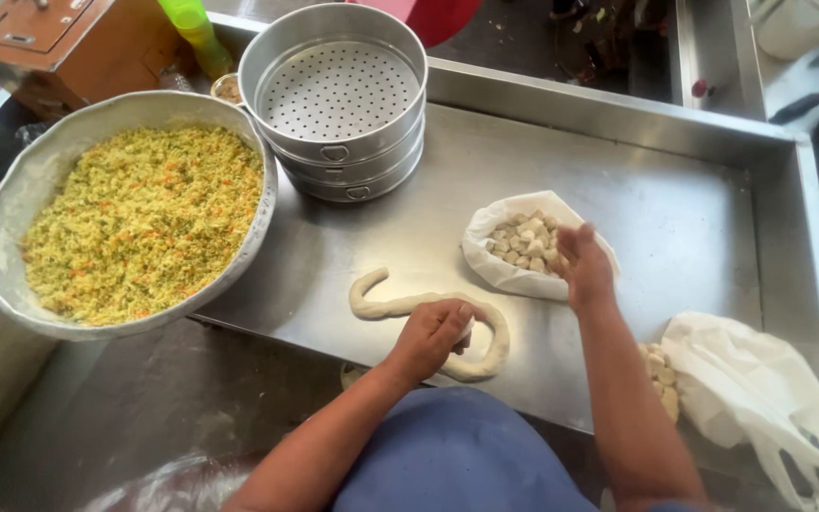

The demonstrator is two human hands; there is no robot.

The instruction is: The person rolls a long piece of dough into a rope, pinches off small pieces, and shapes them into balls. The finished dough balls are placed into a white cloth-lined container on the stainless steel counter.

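Left fingers: curled down on the dough rope point(485, 327), pinching its near end; the left hand point(428, 337) is closed on it.
Right fingers: loosely bent over the bag of dough pieces point(514, 248); the right hand point(582, 265) seems to be letting a piece go or reaching in, and I cannot tell whether it has hold of one.
Dough rope: lies curved on the steel tray point(675, 218), near its front edge.
Step in hand: likely breaking pieces off the rope into the bag.
Next move calls for: a clean pinch and a steady rope.
Around: bowl of chopped filling point(135, 218), stacked steamer pans point(338, 95), white plastic bag point(751, 379).
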